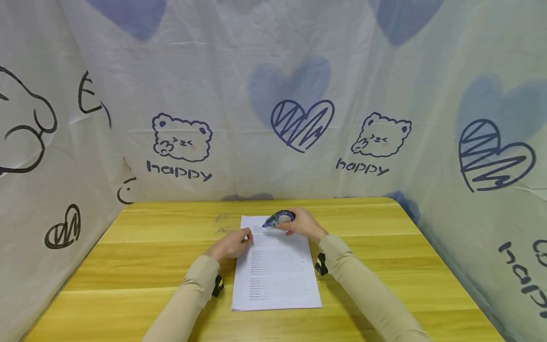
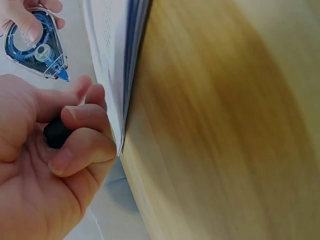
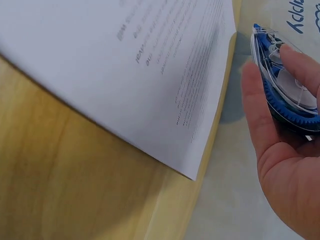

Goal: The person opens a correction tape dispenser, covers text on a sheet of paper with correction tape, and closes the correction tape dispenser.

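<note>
A stack of printed paper lies on the wooden table. Above its upper part, my right hand holds a correction tape with a clear case and blue parts, pinched between thumb and fingers. The blue tip points toward the left hand and stands apart from it in the left wrist view. My left hand is at the upper left edge of the paper, fingers curled around a small black object. Most of that object is hidden in the palm, so its kind cannot be told.
The wooden table extends on both sides of the paper. Behind it and at both sides hangs a pale cloth printed with hearts and bears. Black bands sit at both wrists.
</note>
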`<state>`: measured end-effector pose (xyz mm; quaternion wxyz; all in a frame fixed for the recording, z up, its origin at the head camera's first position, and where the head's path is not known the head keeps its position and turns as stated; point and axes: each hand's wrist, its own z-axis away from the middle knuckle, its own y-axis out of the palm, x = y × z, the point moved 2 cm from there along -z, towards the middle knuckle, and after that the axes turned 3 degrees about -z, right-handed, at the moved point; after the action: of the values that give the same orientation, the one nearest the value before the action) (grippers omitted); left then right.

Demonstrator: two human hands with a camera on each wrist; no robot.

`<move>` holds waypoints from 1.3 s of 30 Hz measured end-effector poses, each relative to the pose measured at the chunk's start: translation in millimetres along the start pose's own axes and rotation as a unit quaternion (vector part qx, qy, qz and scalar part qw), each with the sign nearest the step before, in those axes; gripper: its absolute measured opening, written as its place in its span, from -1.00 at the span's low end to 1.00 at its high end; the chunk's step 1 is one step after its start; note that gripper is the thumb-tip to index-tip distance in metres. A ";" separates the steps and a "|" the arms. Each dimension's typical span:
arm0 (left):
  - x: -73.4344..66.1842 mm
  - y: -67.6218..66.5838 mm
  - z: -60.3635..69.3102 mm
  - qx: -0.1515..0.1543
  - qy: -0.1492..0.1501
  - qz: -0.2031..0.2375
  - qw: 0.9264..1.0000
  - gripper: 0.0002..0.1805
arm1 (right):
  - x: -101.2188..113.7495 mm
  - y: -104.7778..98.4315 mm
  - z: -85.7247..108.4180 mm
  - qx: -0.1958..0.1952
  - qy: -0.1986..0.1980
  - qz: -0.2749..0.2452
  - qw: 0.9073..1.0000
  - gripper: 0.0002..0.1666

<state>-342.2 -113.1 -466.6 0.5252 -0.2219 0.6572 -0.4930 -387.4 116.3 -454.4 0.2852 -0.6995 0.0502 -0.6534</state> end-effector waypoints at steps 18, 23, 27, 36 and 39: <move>8.2 4.1 2.9 0.033 -0.034 0.006 0.999 -0.72 | 0.0 5.8 -8.8 -0.008 0.006 0.019 1.000 -0.58; 8.5 3.6 3.7 0.048 -0.030 -0.004 0.998 -0.41 | -1.4 6.5 -9.3 -0.012 0.006 0.029 0.999 -0.60; 8.1 1.3 2.4 0.061 -0.026 -0.015 0.998 -0.51 | -1.2 7.2 -9.4 -0.008 -0.007 0.043 0.999 -0.65; 6.9 0.9 0.9 0.081 -0.049 -0.033 0.995 -0.43 | -12.8 8.5 -8.6 0.017 -0.031 0.026 0.999 -0.83; 7.7 1.0 1.2 0.084 -0.057 -0.027 0.994 -0.34 | -13.6 11.1 -9.0 0.017 -0.029 0.032 0.999 -0.81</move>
<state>-343.6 -119.4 -471.1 0.5653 -0.2223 0.5761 -0.5470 -394.5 110.1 -471.7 0.3195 -0.7112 0.0531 -0.6240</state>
